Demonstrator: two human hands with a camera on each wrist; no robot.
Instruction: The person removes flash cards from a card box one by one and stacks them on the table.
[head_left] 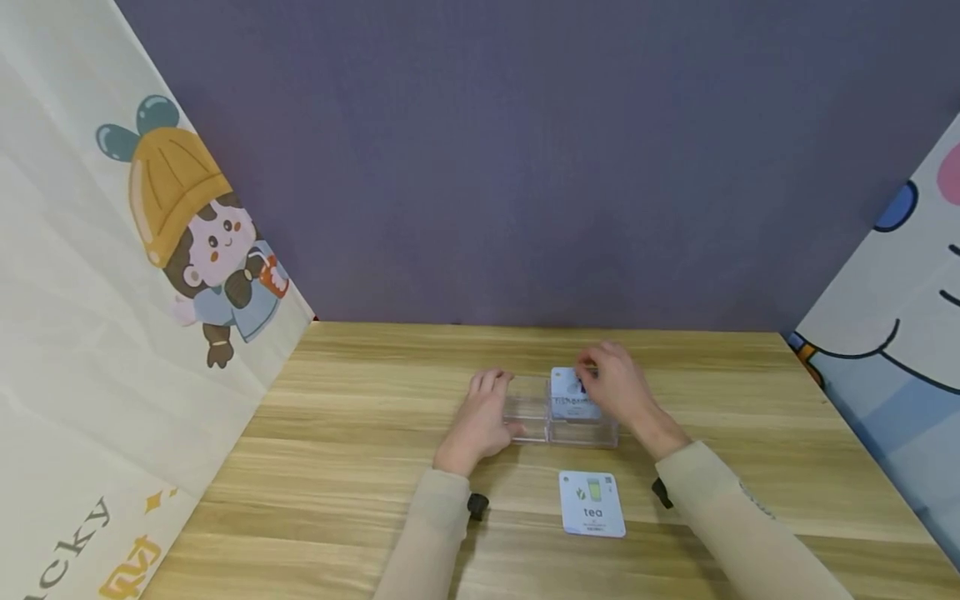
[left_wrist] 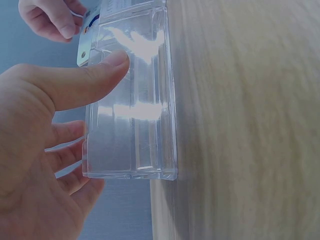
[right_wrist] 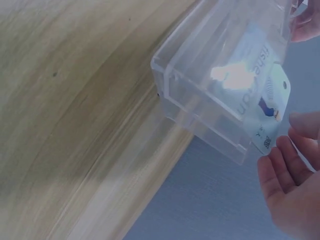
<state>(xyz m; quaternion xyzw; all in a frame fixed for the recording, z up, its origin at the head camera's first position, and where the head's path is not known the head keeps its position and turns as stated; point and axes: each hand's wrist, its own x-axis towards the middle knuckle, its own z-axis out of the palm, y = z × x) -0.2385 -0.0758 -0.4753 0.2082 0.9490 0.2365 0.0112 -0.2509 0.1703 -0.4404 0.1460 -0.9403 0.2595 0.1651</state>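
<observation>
Wood-grain counter (head_left: 337,467), purple-grey backdrop (head_left: 525,167), cartoon sheets (head_left: 67,333) either side, left one showing "ucky". Left hand (head_left: 480,417) grips clear box (head_left: 583,433) by its left end. "fisherman" card (head_left: 573,407) sits partly in the box's right half; right hand (head_left: 621,387) at its corner, fingers curled, can't tell if gripping. "tea" card (head_left: 592,527) lies flat, nearer.

Holder (head_left: 528,408), clear and colourless; fisherman card (head_left: 573,408), pale bluish white with dark lettering; tea card (head_left: 592,504), white with green artwork and dark lettering; tabletop (head_left: 337,458), yellow-brown with streaked wood grain; back panel (head_left: 487,167), plain slate purple; sleeves (head_left: 427,533), beige; left panel (head_left: 67,292), off-white, printed with a mustard-hatted cartoon figure (head_left: 180,183) in blue; right panel (head_left: 877,292), white, blue and pink with black outlines.
</observation>
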